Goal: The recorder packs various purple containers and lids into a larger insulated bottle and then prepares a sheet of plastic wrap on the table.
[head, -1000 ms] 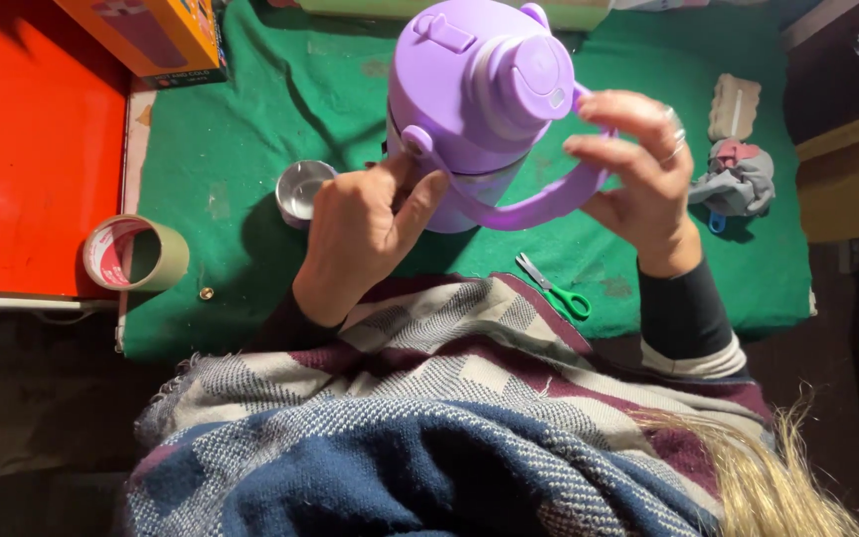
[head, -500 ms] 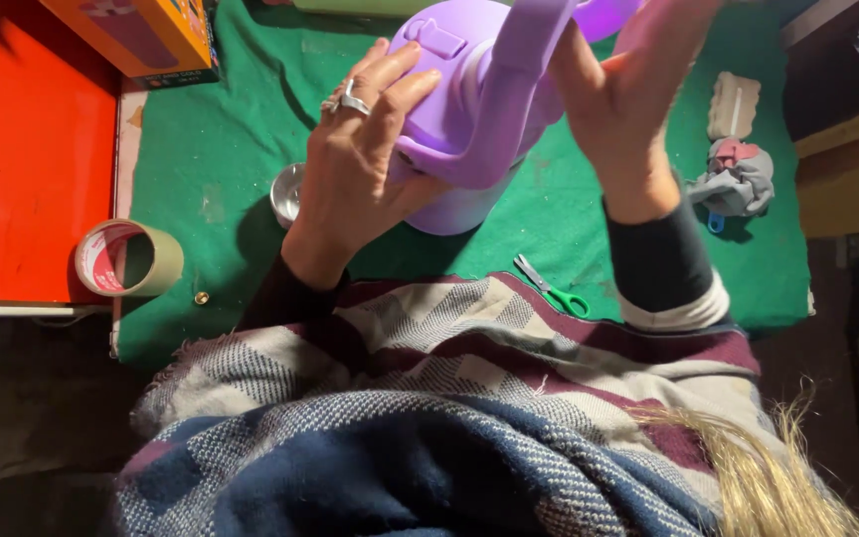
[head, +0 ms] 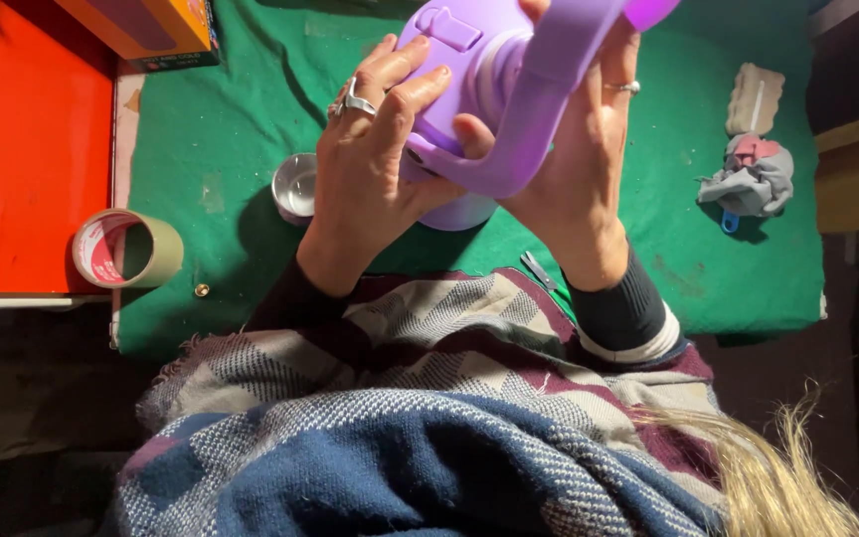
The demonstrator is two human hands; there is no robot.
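Observation:
A large purple bottle (head: 469,60) with a lid and a curved carry handle is held up over the green mat (head: 231,129). My left hand (head: 365,159), with rings on it, wraps its left side, fingers spread over the lid. My right hand (head: 579,169) grips the right side behind the handle, thumb under it. The bottle's top runs out of the frame.
A small round metal tin (head: 295,186) lies on the mat left of my left hand. A tape roll (head: 126,249) sits at the mat's left edge. Scissors (head: 539,268) peek out near my right wrist. A crumpled grey cloth (head: 753,179) and an orange box (head: 146,30) lie farther off.
The bottle has been lifted closer to the camera and tilted. My left hand moved from its lower side up over the lid; my right hand shifted behind the handle.

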